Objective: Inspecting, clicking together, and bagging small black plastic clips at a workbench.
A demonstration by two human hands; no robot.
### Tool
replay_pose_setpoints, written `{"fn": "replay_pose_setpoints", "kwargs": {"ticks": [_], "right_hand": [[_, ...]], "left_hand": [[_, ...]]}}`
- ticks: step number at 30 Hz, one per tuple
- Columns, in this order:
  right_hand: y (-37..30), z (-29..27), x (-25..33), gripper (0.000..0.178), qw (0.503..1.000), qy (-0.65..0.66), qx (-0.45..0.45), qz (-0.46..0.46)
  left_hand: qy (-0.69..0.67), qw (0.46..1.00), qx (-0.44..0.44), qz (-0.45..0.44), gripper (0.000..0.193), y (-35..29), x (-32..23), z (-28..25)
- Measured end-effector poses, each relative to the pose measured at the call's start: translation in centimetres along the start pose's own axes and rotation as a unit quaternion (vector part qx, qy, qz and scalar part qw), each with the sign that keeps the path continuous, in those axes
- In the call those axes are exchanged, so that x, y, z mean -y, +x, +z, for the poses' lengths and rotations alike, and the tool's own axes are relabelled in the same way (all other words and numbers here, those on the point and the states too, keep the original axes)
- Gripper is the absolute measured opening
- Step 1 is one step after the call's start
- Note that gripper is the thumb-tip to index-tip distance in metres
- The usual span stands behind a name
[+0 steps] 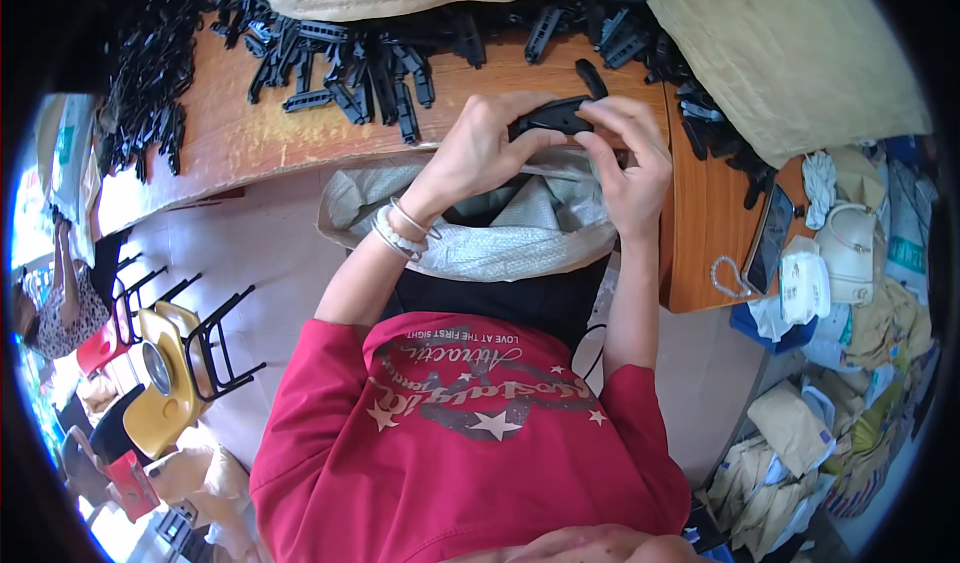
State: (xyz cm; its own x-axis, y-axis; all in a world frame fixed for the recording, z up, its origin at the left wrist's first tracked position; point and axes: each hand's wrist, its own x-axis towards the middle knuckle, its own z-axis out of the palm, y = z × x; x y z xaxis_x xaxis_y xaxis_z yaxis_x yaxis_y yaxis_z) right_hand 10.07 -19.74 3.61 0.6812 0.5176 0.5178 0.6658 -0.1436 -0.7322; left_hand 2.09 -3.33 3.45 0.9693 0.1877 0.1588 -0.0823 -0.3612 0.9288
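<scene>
Both of my hands are closed on one black plastic part [557,115], held just over the table's front edge. My left hand [487,148] grips its left end, with the thumb along the near side. The fingers and thumb of my right hand [632,158] pinch its right end. A curved black strip [591,78] sticks up beyond my right fingers; I cannot tell whether it is joined to the part. Below my hands, a white woven sack [510,253] gapes at my lap, its inside mostly hidden. Loose black plastic pieces [385,78] lie on the table left of my hands.
More black pieces [140,63] are heaped along the wooden table [230,143]. Large tan sacks [800,53] stand at the back. At right are a phone [772,238], a tissue pack [803,288] and a white handbag [848,253]. Yellow chairs [165,403] and another person [65,303] are at left.
</scene>
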Motion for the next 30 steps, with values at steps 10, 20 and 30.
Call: {"fn": "replay_pose_setpoints", "kwargs": {"ticks": [10,20,30], "right_hand": [[-0.5,0.6,-0.9,0.031,0.994,0.068,0.03,0.08],[-0.1,-0.1,-4.2,0.014,0.989,0.023,0.028,0.142],[1.5,2.3,-5.1,0.017,0.994,-0.094,0.01,0.061]], "left_hand": [[-0.009,1.0,-0.007,0.008,0.028,-0.4,0.3,-0.2],[0.114,0.986,0.091,0.078,0.029,-3.7,2.6,-1.2],[0.383,0.894,-0.213,0.095,0.031,6.4,5.4,1.9]]}}
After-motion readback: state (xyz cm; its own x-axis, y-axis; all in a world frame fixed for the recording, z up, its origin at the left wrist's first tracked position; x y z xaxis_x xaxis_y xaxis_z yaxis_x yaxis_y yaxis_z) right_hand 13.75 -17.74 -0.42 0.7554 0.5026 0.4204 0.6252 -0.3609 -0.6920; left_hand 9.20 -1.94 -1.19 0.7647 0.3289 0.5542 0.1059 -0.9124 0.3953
